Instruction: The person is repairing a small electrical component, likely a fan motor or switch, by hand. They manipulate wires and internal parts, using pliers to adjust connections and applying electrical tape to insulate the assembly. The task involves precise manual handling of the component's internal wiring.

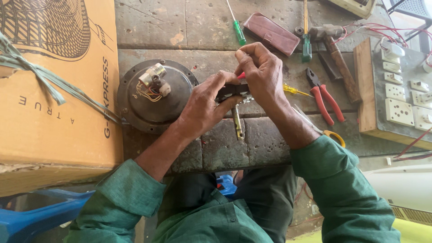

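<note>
Worn wooden workbench (270, 144) is filling the view, planks running left-right, tools scattered along the far edge. Both hands are meeting over the bench middle, working one small dark electrical part (231, 92). Left hand (204, 108) is curling narrow around the part from the left and below, thumb and fingers closed on its body. Right hand (261, 74) is coming in from the right and above, fingers pinched tight on a small tool with a red handle (241, 75), only a tip of that handle showing; the working end is hidden behind the fingers, so how it meets the part cannot be told.

Key relation: the part is sitting between the two hands, long axis roughly left-right, left hand doing the gripping, right hand nearer its top face. A brass-coloured metal rod (237, 123) is sticking down toward the person just under the part; whether it is joined to the part or lying on the bench is unclear.

Round dark fan motor housing (139, 105) is lying just left of the left hand, nearly touching the wrist, with a white capacitor-like piece and coloured wires (150, 87) on top. Cardboard box (49, 90) with green strapping is sitting further left. Red-handled pliers (325, 100) and a yellow-handled screwdriver (294, 91) are lying right of the right wrist, near but apart. Green-handled screwdriver (238, 30), brown case (271, 32), hammer (337, 56) and a switch-and-socket test board (398, 96) are sitting well beyond and right of the hands.
</note>
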